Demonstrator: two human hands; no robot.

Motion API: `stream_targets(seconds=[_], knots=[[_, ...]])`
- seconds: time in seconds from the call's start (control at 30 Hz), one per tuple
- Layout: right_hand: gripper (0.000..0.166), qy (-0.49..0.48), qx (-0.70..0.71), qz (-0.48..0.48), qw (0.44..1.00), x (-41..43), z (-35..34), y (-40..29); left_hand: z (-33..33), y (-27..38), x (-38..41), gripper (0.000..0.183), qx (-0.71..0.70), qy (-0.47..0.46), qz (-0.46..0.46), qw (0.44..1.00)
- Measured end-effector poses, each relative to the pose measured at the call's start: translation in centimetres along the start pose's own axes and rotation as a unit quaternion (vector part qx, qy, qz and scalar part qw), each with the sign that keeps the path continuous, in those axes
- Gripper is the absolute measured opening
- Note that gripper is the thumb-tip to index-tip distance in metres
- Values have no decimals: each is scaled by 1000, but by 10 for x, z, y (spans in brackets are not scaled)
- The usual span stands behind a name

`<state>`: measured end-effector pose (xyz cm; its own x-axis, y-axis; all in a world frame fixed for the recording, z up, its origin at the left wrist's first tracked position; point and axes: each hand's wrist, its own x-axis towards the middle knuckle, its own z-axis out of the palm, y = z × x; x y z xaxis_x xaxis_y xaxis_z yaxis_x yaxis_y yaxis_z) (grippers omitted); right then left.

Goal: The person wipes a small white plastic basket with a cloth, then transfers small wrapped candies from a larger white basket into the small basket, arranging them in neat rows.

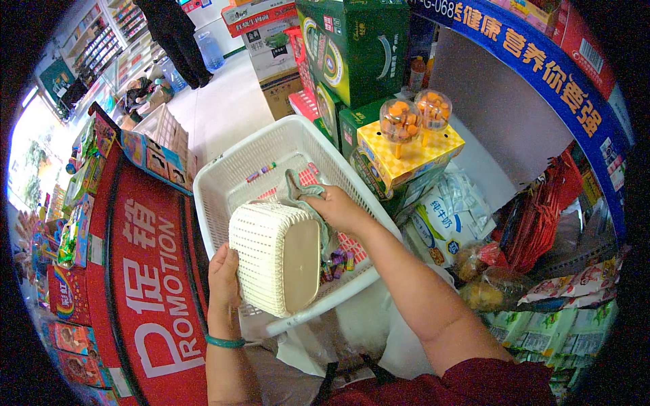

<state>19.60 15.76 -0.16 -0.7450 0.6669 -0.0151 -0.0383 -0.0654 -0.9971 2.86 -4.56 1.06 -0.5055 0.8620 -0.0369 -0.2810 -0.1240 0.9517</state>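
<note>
My left hand (224, 276) grips the side of a small cream woven-look plastic basket (258, 259), which is tipped so its flat base faces to the right. In my right hand (335, 209) is a grey-green cloth (299, 189), pinched between thumb and fingers at the basket's far side. Both are held over a large white plastic crate (216, 188) with slotted walls. Inside the crate, a few small wrapped sweets (260, 172) lie near the far end, and several more colourful wrapped pieces (337, 264) sit at the near right. The small basket's opening is turned away from me.
A red promotion stand (147, 243) with packaged sweets curves along the left. Green cartons (355, 56) are stacked beyond the crate's right side, with a yellow checked box (411, 147) holding two clear-domed tubs. Milk bags (436, 223) lie at right. A person (172, 40) stands far back.
</note>
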Motion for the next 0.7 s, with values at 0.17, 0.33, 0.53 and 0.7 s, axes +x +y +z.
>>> stream_targets(seconds=[0.17, 0.33, 0.53, 0.7], knots=[[29, 54, 135, 24, 989, 0, -3, -1, 8, 1, 6, 25, -49, 25, -22, 998], [28, 147, 333, -33, 931, -2, -2, -9, 17, 1, 9, 26, -75, 24, -39, 996], [25, 194, 143, -138, 961, -9, 3, -29, 6, -10, 14, 26, -17, 34, -55, 998], [33, 133, -202, -266, 933, -28, 26, -28, 14, -10, 16, 25, -36, 37, -36, 998]])
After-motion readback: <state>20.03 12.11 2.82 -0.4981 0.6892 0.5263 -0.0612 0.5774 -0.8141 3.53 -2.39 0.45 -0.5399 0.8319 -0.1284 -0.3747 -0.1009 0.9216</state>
